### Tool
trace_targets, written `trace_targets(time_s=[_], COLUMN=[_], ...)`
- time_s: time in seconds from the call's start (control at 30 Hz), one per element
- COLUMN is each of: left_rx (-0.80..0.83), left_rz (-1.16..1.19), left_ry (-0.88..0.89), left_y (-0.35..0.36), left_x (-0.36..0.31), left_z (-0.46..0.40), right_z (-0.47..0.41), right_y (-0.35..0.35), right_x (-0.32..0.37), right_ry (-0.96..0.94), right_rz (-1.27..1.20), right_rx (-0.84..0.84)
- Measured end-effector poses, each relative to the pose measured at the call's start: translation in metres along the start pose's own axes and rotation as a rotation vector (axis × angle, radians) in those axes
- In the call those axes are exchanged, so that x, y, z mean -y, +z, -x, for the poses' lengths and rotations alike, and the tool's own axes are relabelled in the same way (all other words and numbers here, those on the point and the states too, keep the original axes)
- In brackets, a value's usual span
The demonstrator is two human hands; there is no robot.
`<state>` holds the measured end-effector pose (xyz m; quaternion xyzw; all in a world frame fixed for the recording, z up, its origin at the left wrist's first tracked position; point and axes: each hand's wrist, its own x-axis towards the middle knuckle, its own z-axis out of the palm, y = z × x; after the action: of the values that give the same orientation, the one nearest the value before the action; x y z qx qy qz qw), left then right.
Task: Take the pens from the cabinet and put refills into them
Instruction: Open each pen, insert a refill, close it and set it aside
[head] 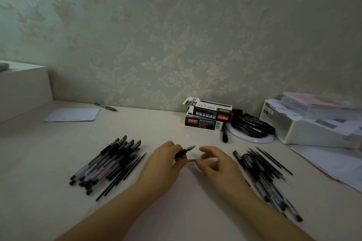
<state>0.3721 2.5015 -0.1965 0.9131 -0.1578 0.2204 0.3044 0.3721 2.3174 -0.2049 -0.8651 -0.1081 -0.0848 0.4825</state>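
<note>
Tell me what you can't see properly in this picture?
All in the head view:
- The pen piece in the left hand: fingers cover most of it.
- The thin piece pinched by the right hand: fingers hide most of it, so I cannot tell what it is.
- The boxes: small print too tiny to read.
- The papers: cut off by the right edge.
- The grey thing on the ledge: cut off by the left edge.

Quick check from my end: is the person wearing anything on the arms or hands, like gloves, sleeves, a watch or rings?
Nothing that shows. Both forearms are bare up to the bottom edge of the picture, with no sleeve in view. The left hand and the right hand have no gloves, and no watch, bracelet or ring is visible, though the picture is dim and soft.
</note>
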Motion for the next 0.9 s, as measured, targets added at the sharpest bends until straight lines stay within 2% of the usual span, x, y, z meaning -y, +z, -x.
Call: trace_targets(time_s=[0.13, 0.23, 0.33, 0.63, 0.8, 0.9], left_rx=[-0.037, -0.042, 0.029, 0.116, 0.123, 0.141], left_rz=[0.056, 0.091, 0.028, -0.05, -0.071, -0.065], left_ry=[0.025, 0.026, 0.031, 0.111, 0.088, 0.09], left_y=[-0.005, -0.006, -0.007, -0.008, -0.01, -0.011], left_x=[-0.001, -0.002, -0.001, -0.003, 0.001, 0.001], left_z=[0.002, 0.003, 0.005, 0.007, 0.006, 0.005], right_z=[0.001, 0.001, 0.0, 0.004, 0.003, 0.003], right_y=[-0.001, -0.006, -0.01, -0.009, -0.011, -0.011], right_x=[0.007, 0.009, 0.008, 0.014, 0.012, 0.013], right_ry=[-0.044, -0.015, 0.047, -0.002, 0.049, 0.051], right_rz=[-0.085, -0.221, -0.333, -0.269, -0.331, -0.354], right_rx=[0.097, 0.023, -0.056, 0.087, -0.031, -0.017])
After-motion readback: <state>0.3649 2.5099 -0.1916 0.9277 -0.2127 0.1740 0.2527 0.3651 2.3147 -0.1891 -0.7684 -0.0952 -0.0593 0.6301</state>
